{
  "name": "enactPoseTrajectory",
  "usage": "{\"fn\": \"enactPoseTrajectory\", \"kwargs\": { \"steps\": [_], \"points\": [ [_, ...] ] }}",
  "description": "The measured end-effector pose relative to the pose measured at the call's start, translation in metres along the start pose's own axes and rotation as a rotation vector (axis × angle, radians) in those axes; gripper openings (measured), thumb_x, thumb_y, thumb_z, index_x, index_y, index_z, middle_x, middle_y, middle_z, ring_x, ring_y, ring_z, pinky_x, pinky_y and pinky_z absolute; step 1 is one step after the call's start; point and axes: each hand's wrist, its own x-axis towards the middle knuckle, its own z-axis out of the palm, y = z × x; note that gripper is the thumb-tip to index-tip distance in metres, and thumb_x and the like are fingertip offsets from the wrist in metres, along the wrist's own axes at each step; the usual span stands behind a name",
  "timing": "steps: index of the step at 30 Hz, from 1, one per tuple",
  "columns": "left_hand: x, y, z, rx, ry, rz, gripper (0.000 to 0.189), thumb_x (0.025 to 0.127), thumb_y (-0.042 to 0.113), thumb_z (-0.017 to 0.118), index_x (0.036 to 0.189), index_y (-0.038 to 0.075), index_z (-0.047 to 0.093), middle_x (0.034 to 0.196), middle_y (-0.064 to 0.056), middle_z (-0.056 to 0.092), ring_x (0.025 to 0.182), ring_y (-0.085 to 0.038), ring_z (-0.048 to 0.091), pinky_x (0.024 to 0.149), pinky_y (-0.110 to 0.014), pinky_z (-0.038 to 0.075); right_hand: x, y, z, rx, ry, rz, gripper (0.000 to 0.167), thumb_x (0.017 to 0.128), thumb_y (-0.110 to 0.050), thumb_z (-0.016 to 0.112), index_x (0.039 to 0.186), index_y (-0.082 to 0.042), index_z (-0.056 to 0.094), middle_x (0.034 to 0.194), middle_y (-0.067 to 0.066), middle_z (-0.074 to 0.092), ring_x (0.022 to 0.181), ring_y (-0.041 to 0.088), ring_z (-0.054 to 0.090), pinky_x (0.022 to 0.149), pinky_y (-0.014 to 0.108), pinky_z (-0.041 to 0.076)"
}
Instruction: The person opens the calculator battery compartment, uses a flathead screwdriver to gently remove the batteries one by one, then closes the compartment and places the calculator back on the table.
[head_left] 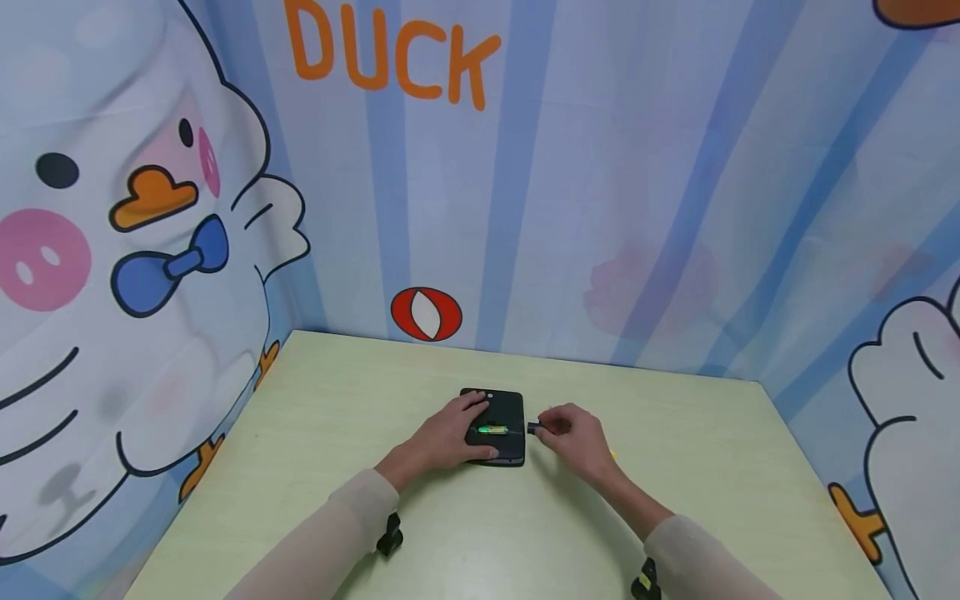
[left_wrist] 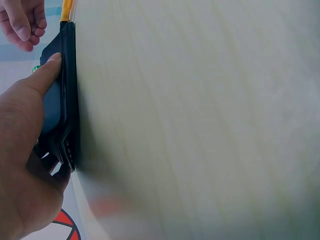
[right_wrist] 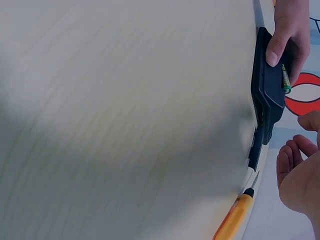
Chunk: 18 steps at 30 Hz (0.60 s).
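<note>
A flat black device [head_left: 512, 450] lies on the table with a green battery [head_left: 492, 430] showing on its upper face. My left hand [head_left: 453, 429] grips it from the left; the thumb [left_wrist: 47, 72] presses on the casing and the fingers bend round its edge. Just right of the device is a small dark piece [head_left: 533, 427], partly covered by my right hand [head_left: 577, 437]. The right fingers [right_wrist: 290, 155] are loosely bent, nothing visible between them and the thumb. A screwdriver [right_wrist: 235, 217] with an orange-yellow handle lies near that hand, its metal tip towards the dark piece.
The pale wooden table [head_left: 360, 392] reaches back to a printed curtain [head_left: 555, 192] with ducks and stripes. Side curtains stand at the table's left and right. A black strap fitting [head_left: 390, 535] sits at the left sleeve's cuff, another [head_left: 646, 581] at the right.
</note>
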Motion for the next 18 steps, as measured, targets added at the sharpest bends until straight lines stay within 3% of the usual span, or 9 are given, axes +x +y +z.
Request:
{"fn": "enactPoseTrajectory", "kwargs": {
  "steps": [7, 18],
  "points": [
    [-0.001, 0.001, -0.002, -0.014, -0.007, 0.002, 0.091, 0.095, 0.06, 0.074, 0.164, 0.011, 0.041, 0.171, -0.009, 0.031, 0.156, -0.032, 0.032, 0.12, -0.05, 0.039, 0.001, -0.002, 0.003, 0.0, -0.014, -0.047, 0.02, 0.092, -0.008, 0.083, 0.11, 0.0, 0.078, 0.098, 0.003, 0.069, 0.089, 0.017, 0.068, 0.084, 0.037, 0.059],
    [-0.001, -0.001, -0.002, -0.002, -0.007, 0.014, 0.091, 0.095, 0.061, 0.073, 0.164, 0.011, 0.041, 0.171, -0.009, 0.032, 0.156, -0.032, 0.032, 0.121, -0.05, 0.039, 0.002, -0.012, 0.009, 0.036, -0.06, -0.05, 0.019, 0.093, -0.01, 0.082, 0.111, -0.003, 0.079, 0.1, 0.003, 0.067, 0.091, 0.016, 0.067, 0.087, 0.036, 0.06]
  ]
}}
